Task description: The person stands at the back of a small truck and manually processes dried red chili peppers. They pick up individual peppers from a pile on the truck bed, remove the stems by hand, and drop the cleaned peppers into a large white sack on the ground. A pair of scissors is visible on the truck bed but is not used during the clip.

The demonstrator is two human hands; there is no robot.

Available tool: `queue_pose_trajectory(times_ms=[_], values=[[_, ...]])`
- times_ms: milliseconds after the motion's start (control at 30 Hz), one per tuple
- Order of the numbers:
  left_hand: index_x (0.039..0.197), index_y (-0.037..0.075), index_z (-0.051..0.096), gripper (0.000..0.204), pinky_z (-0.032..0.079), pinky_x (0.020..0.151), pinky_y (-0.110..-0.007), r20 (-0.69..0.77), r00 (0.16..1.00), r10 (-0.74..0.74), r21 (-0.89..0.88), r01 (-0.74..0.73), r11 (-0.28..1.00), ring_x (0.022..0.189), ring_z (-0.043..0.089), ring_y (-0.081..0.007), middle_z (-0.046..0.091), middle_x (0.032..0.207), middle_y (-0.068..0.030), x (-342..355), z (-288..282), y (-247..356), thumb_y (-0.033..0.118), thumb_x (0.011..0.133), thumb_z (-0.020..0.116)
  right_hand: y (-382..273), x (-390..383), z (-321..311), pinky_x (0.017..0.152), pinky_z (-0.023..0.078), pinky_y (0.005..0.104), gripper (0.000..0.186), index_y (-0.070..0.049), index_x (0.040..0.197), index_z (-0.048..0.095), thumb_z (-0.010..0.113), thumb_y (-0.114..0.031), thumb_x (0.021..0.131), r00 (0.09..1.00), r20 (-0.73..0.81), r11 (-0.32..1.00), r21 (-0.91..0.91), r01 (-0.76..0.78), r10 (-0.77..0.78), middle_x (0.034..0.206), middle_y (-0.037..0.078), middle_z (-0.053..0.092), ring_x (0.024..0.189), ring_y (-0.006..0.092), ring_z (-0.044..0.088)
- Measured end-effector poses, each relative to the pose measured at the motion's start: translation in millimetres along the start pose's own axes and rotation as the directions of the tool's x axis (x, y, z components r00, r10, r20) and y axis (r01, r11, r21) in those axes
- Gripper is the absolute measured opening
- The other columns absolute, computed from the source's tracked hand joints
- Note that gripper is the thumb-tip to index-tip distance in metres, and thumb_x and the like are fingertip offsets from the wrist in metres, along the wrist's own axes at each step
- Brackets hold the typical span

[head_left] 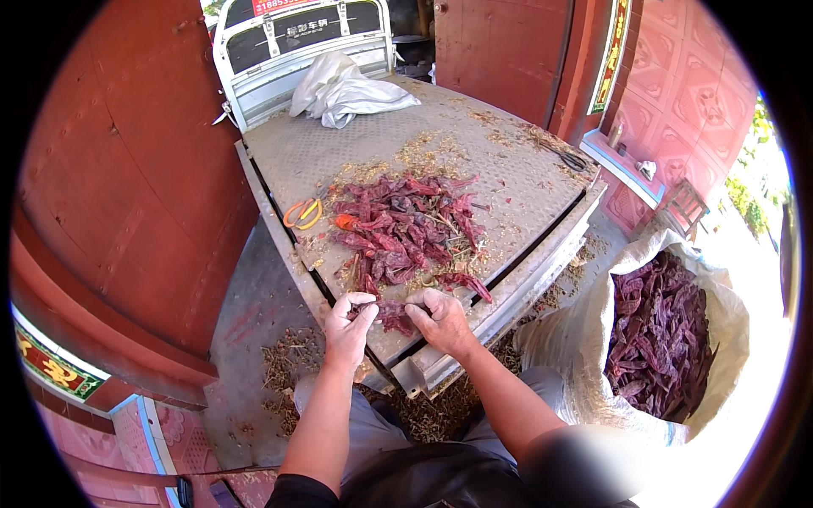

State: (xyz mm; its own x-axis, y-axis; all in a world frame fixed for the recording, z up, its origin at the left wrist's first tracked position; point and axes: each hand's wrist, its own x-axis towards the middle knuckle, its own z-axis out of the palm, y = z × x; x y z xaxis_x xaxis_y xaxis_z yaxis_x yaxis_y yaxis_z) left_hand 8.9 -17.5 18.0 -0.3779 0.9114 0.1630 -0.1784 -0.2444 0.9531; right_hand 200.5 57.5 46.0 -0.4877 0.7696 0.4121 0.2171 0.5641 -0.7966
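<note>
Between my two hands, at the near edge of a metal truck bed, is a dried red chili pepper. My left hand pinches one end of it, and my right hand pinches the other. Just beyond my fingers lies a heap of dried chili peppers, dark red and wrinkled, with one brighter orange-red pod on its left side. Scissors with yellow-orange handles rest left of the heap; their blades are hard to make out.
An open white woven sack full of dried chilies stands at my right. Crumpled white sacks lie at the bed's far end. Dark-handled scissors sit by its right edge. Stem scraps litter the floor. Red metal doors flank the bed.
</note>
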Motion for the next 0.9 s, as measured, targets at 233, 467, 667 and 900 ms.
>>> queue_pose_trajectory(times_ms=[233, 467, 667, 900], values=[[0.108, 0.000, 0.063, 0.016, 0.055, 0.078, -0.028, 0.006, 1.000, 0.006, -0.023, -0.006, 1.000, 0.087, 0.063, -0.0122, 0.064, 0.102, -0.0054, -0.1, -1.1, -1.3, 0.003, 0.093, 0.068, -1.2, -0.9, 0.5, 0.075, 0.053, 0.0386, 0.017, -0.005, 0.101, 0.069, 0.069, -0.017, 0.089, 0.999, 0.015, 0.999, 0.017, -0.036, 0.035, 0.088, 0.016, 0.069, 0.083, 0.0323, 0.068], [0.108, 0.000, 0.063, 0.017, 0.055, 0.077, -0.028, 0.008, 1.000, 0.005, -0.024, -0.005, 1.000, 0.086, 0.064, -0.0125, 0.065, 0.102, -0.0058, 1.3, -2.4, -3.8, 0.004, 0.093, 0.069, -2.4, -0.6, 0.5, 0.075, 0.053, 0.0379, 0.018, -0.004, 0.102, 0.068, 0.068, -0.016, 0.089, 0.999, 0.010, 0.999, 0.027, -0.038, 0.038, 0.088, 0.015, 0.069, 0.082, 0.0312, 0.069], [0.109, 0.001, 0.063, 0.018, 0.056, 0.075, -0.027, -0.001, 1.000, 0.001, -0.056, -0.001, 0.998, 0.084, 0.064, -0.0115, 0.065, 0.100, -0.0047, 1.4, -3.3, -4.5, 0.005, 0.092, 0.070, -7.4, -0.2, -1.9, 0.076, 0.053, 0.0380, 0.018, -0.004, 0.102, 0.068, 0.068, -0.016, 0.089, 0.997, 0.030, 0.997, 0.034, -0.073, 0.072, 0.088, 0.015, 0.069, 0.083, 0.0314, 0.068], [0.105, 0.004, 0.064, 0.016, 0.051, 0.066, -0.025, -0.041, 0.999, 0.034, -0.039, -0.035, 0.999, 0.074, 0.064, -0.0114, 0.068, 0.091, -0.0041, 1.6, 1.8, -5.5, 0.007, 0.091, 0.070, -1.8, -0.2, -1.0, 0.074, 0.052, 0.0417, 0.017, -0.005, 0.098, 0.067, 0.066, -0.020, 0.090, 1.000, 0.022, 1.000, -0.027, -0.006, 0.006, 0.087, 0.016, 0.067, 0.084, 0.0353, 0.067]])
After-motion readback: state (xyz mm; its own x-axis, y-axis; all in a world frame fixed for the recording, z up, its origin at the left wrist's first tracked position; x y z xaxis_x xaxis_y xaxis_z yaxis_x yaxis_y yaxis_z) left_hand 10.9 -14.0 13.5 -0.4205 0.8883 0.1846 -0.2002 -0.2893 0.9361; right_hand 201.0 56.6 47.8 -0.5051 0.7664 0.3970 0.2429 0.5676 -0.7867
